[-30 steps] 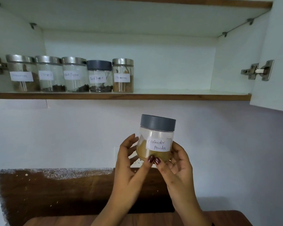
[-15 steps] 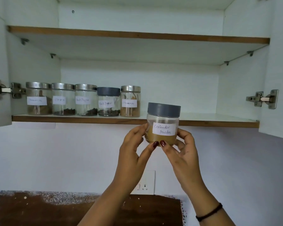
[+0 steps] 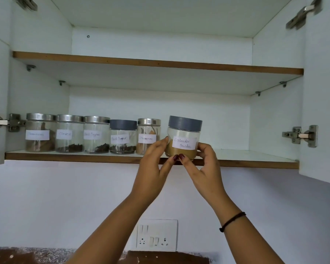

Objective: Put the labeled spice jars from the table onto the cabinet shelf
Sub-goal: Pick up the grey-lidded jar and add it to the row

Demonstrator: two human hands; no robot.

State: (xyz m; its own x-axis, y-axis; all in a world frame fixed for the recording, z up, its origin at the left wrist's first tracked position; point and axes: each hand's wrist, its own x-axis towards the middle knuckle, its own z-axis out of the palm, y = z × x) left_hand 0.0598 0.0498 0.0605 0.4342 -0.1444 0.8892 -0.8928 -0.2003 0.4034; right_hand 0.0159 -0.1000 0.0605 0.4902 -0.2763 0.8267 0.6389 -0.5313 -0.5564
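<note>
Grey lid (image 3: 185, 123) and white label (image 3: 184, 143) on the coriander jar (image 3: 182, 133), tan powder (image 3: 176, 152) inside; white cabinet (image 3: 160, 111), brown-edged shelf (image 3: 84, 158); black wristband (image 3: 232, 221).

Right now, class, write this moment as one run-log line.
held: coriander jar | by: left hand, right hand | at: shelf edge, beside cinnamon jar

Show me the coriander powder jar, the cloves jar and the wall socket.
coriander powder jar (image 3: 184, 142), head view, on its white label.
cloves jar (image 3: 64, 134), head view, on its label.
wall socket (image 3: 157, 233), head view, middle of its white plate.
</note>
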